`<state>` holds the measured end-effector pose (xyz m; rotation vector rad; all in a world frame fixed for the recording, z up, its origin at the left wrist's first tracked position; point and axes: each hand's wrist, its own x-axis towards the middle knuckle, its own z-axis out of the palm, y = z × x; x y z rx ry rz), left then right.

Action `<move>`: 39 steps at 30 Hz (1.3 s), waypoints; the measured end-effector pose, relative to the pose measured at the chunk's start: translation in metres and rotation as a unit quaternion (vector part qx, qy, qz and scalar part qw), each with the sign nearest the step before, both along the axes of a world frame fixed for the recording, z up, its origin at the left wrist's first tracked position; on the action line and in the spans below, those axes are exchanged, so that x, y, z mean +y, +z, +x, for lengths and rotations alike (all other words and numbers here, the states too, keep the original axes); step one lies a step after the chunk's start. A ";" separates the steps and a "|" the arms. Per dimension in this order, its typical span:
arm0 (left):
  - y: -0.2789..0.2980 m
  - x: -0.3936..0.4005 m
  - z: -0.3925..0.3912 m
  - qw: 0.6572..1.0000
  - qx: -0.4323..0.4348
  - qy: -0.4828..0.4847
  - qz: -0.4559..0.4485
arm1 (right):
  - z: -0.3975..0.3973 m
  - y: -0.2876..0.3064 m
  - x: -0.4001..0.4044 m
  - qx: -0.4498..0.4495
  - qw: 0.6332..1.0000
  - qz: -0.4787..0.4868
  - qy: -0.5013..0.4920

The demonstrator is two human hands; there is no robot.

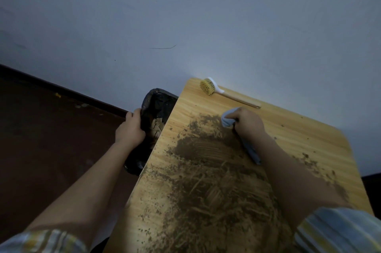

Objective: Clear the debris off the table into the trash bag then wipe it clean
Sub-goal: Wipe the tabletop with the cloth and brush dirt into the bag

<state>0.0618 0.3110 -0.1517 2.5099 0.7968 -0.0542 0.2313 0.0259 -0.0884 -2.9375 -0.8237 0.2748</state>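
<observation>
Curled fingers of the right hand point(246, 123) clutch a bunched pale blue-grey cloth point(227, 118), and the hand sits low over the wooden table point(288, 129) near its far end. Most of the cloth bulges out past the knuckles on the side toward the trash bag, and a longer tail of it trails back under the wrist and forearm, lying on the tabletop. At the same time the left hand point(131, 129) grips the rim of the black trash bag point(153, 104), fingers folded over the plastic edge, thumb on the outside. That bag hangs just beside the table's left edge, its mouth open and some brown debris visible inside it. Brown dirt point(198, 149) covers much of the tabletop: a dense smeared patch lies directly on the near-left side of the cloth-holding hand, between it and the table edge by the bag, and streaked, scattered soil runs on toward the near end of the table. More crumbs point(309, 162) are strewn on the far side of the right forearm. A dish brush point(208, 86) with yellow bristles, a white neck and a wooden handle lies at the table's far corner, apart from the right hand and outside the dirty area. Striped sleeves point(338, 230) are pushed up on both arms.
</observation>
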 end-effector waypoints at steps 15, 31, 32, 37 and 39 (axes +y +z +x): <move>0.007 -0.002 -0.003 1.000 0.021 -0.003 0.001 | -0.010 0.014 0.098 -0.010 0.973 0.051 0.224; 0.009 0.007 -0.005 1.000 0.001 0.001 0.010 | -0.012 0.010 0.109 -0.004 0.978 0.067 0.200; 0.009 0.006 -0.005 1.000 0.000 0.000 0.009 | -0.015 0.011 0.114 -0.011 0.976 0.065 0.207; 0.011 0.008 -0.010 1.000 0.003 0.002 0.008 | -0.027 0.011 0.143 -0.026 0.978 0.044 0.203; 0.012 0.008 -0.012 1.000 0.005 0.004 0.011 | -0.031 0.014 0.152 -0.024 0.976 0.029 0.213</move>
